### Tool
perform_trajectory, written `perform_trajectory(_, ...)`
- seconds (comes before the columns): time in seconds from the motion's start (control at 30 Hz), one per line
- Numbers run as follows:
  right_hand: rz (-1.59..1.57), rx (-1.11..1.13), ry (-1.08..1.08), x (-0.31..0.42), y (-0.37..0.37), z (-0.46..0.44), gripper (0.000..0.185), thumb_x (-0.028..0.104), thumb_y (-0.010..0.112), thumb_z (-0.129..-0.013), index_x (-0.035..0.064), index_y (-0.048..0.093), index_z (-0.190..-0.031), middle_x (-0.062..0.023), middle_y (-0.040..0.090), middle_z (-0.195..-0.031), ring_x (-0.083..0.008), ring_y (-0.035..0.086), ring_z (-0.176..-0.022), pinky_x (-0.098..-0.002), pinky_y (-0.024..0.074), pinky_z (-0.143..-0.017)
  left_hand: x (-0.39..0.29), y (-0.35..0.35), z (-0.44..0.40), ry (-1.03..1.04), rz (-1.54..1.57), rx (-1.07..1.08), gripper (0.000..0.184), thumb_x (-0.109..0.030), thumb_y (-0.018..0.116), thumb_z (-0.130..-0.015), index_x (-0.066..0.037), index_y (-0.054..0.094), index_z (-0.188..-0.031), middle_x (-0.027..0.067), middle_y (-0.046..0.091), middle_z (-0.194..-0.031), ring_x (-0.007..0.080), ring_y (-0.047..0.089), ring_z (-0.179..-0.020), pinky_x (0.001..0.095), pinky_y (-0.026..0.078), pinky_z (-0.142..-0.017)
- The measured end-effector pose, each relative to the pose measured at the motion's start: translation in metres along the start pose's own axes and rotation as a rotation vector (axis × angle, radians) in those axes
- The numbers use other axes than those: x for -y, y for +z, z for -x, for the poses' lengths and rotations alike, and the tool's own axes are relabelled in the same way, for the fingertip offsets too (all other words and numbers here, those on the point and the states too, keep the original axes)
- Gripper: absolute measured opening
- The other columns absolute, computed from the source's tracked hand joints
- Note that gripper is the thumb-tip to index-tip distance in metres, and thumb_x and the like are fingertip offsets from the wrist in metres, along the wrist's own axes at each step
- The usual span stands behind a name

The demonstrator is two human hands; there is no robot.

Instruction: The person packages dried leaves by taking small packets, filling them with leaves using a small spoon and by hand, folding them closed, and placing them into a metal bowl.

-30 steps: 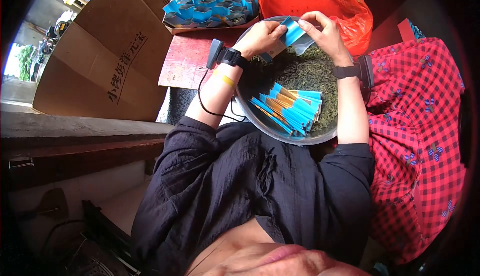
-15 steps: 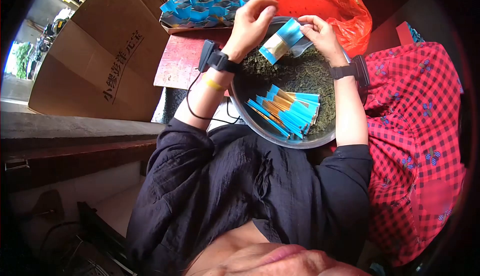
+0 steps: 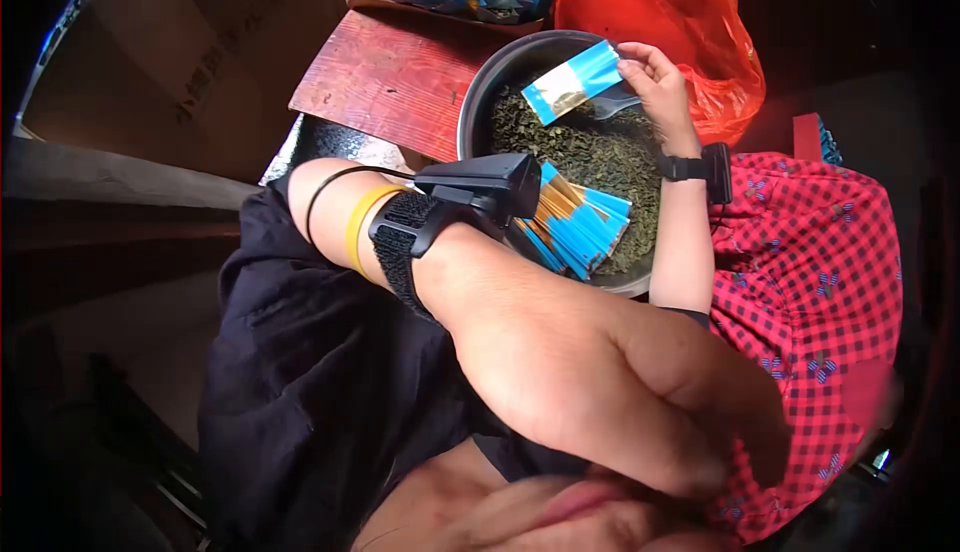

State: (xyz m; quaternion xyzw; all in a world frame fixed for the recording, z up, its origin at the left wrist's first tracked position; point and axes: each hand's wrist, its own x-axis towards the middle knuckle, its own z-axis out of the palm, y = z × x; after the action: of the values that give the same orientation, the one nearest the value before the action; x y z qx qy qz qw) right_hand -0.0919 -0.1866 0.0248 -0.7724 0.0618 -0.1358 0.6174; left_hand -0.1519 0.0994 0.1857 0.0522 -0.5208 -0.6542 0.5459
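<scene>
My right hand (image 3: 652,87) pinches a blue-and-gold sachet (image 3: 572,84) by its upper right end, over a round metal basin (image 3: 475,102). Dried, curled green leaves (image 3: 590,157) fill the basin, looking like tea. A fan of flat blue-and-gold sachets (image 3: 580,227) lies on the leaves at the near side. Beside the held sachet is a clear plastic piece (image 3: 615,105), perhaps a scoop. Large and close to the camera, my left hand (image 3: 590,382) is bent back across my chest near my face. Its fingers point right, mostly hidden in shadow.
Behind the basin, a carton (image 3: 440,7) holds many upright blue sachets. A red wooden board (image 3: 390,82) lies left of the basin, and a red plastic bag (image 3: 660,2) stands behind it. Red checked cloth (image 3: 800,252) covers the right side. A large cardboard box (image 3: 150,62) stands at left.
My left hand has left the basin and swung back toward my face. My right hand still holds the sachet, now turned slightly flatter. The view has shifted a little.
</scene>
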Motion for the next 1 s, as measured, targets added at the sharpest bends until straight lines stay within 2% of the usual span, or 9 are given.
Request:
perform_trajectory(0.2, 0.048, -0.014, -0.05, 0.006, 0.007, 0.001, 0.027, 0.008, 0.066, -0.086, -0.001, 0.061, -0.11, -0.0013, 0.064, -0.089, -0.0056, 0.059, -0.08, -0.0192, 0.0481, -0.072, 0.005, -0.002, 0.011, 0.06, -0.047, 0.039, 0.035, -0.014, 0.042, -0.093, 0.006, 0.05, -0.121, 0.0148, 0.058, -0.111, 0.0233, 0.055, -0.108, 0.0326, 0.042, -0.093)
perform_trajectory(0.33, 0.289, -0.004, -0.176, 0.01, 0.024, 0.0, 0.025, 0.009, 0.067, -0.086, -0.0004, 0.062, -0.108, -0.0021, 0.066, -0.089, -0.0056, 0.059, -0.079, -0.0207, 0.0493, -0.072, -0.004, 0.002, 0.021, 0.084, -0.081, -0.034, 0.035, -0.012, 0.041, -0.092, 0.006, 0.05, -0.121, 0.0147, 0.061, -0.107, 0.024, 0.056, -0.106, 0.0331, 0.042, -0.092)
perform_trajectory(0.5, 0.185, 0.091, -0.085, 0.016, 0.04, 0.003, 0.033, 0.011, 0.069, -0.085, -0.0012, 0.059, -0.114, -0.0037, 0.065, -0.092, -0.0055, 0.059, -0.08, -0.0204, 0.0488, -0.073, -0.013, 0.004, 0.031, 0.011, -0.074, -0.005, 0.037, -0.012, 0.042, -0.091, 0.006, 0.048, -0.123, 0.013, 0.063, -0.099, 0.0238, 0.059, -0.102, 0.0321, 0.044, -0.09)
perform_trajectory(0.6, 0.092, 0.126, -0.033, 0.016, 0.044, 0.001, 0.035, 0.012, 0.07, -0.085, -0.0017, 0.058, -0.115, -0.0034, 0.064, -0.096, -0.0052, 0.058, -0.082, -0.0198, 0.0477, -0.074, -0.013, 0.003, 0.038, 0.018, -0.211, -0.096, 0.039, -0.012, 0.042, -0.091, 0.005, 0.044, -0.127, 0.0132, 0.063, -0.096, 0.0227, 0.059, -0.1, 0.0309, 0.045, -0.087)
perform_trajectory(0.63, 0.062, 0.145, -0.02, 0.017, 0.044, 0.001, 0.036, 0.012, 0.071, -0.085, -0.0019, 0.058, -0.116, -0.003, 0.064, -0.098, -0.005, 0.058, -0.083, -0.0197, 0.0472, -0.074, -0.014, -0.001, 0.039, -0.051, -0.119, -0.035, 0.04, -0.011, 0.042, -0.091, 0.005, 0.043, -0.128, 0.0134, 0.063, -0.095, 0.0213, 0.06, -0.098, 0.0295, 0.045, -0.085)
perform_trajectory(0.8, 0.309, 0.22, 0.055, 0.034, 0.037, 0.005, 0.032, 0.016, 0.069, -0.086, -0.0015, 0.062, -0.112, 0.0, 0.063, -0.093, -0.005, 0.056, -0.083, -0.0215, 0.0468, -0.073, -0.028, -0.01, 0.05, -0.126, -0.081, 0.075, 0.042, -0.011, 0.043, -0.091, 0.006, 0.04, -0.13, 0.0135, 0.063, -0.09, 0.0169, 0.061, -0.088, 0.0273, 0.047, -0.075)
perform_trajectory(0.87, 0.352, 0.159, -0.009, 0.043, 0.033, 0.003, 0.027, 0.017, 0.067, -0.088, -0.0012, 0.064, -0.108, 0.0007, 0.064, -0.089, -0.0052, 0.056, -0.08, -0.0222, 0.0468, -0.072, -0.052, -0.018, 0.062, -0.162, -0.366, -0.109, 0.037, -0.012, 0.045, -0.09, 0.006, 0.048, -0.123, 0.0141, 0.065, -0.087, 0.0174, 0.063, -0.081, 0.029, 0.049, -0.071)
perform_trajectory(0.97, 0.299, 0.074, -0.07, 0.058, 0.021, -0.004, 0.024, 0.016, 0.066, -0.089, -0.0002, 0.065, -0.106, 0.0009, 0.064, -0.086, -0.0051, 0.056, -0.076, -0.0218, 0.047, -0.069, -0.055, -0.087, 0.074, 0.268, -1.235, -0.372, 0.026, -0.008, 0.053, -0.083, 0.006, 0.062, -0.103, 0.014, 0.067, -0.082, 0.0238, 0.065, -0.078, 0.0338, 0.051, -0.075)
perform_trajectory(1.0, 0.286, 0.007, -0.112, 0.06, 0.018, -0.008, 0.023, 0.016, 0.066, -0.088, 0.0003, 0.065, -0.105, 0.0012, 0.064, -0.085, -0.0048, 0.056, -0.075, -0.0211, 0.047, -0.068, -0.067, -0.11, 0.087, -0.141, -1.405, -0.495, 0.023, -0.009, 0.056, -0.088, 0.003, 0.06, -0.107, 0.0121, 0.067, -0.092, 0.0188, 0.064, -0.088, 0.0306, 0.05, -0.081)
